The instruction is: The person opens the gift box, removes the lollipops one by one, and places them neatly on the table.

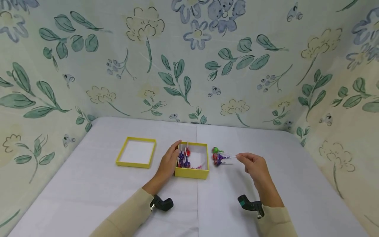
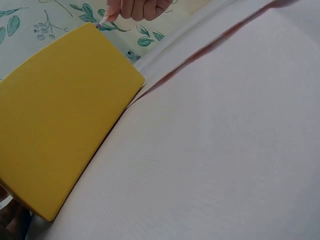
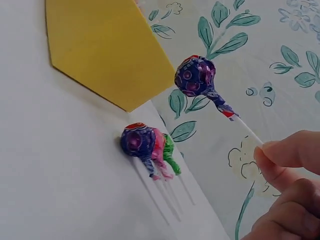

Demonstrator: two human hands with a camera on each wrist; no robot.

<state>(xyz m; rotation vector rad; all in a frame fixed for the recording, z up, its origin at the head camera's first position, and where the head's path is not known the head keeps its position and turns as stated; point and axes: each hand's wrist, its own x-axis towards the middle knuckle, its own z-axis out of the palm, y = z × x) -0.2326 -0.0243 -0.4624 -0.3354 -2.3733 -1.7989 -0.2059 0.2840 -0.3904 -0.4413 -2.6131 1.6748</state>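
Note:
My right hand pinches the white stick of a purple-wrapped lollipop between thumb and fingertips. The held lollipop's round head is raised above the table in the right wrist view. Beneath it, several lollipops with purple, pink and green wrappers lie side by side on the table. Against the left wall of a yellow box rests my left hand, its fingers stretched along that side. Inside the box, purple and red lollipops stand or lean at the left, and a pink one lies near the front wall.
A shallow yellow-rimmed lid, white inside, lies left of the box. White cloth with a fold line covers the table. Floral fabric hangs behind and at both sides. Each wrist wears a small black camera.

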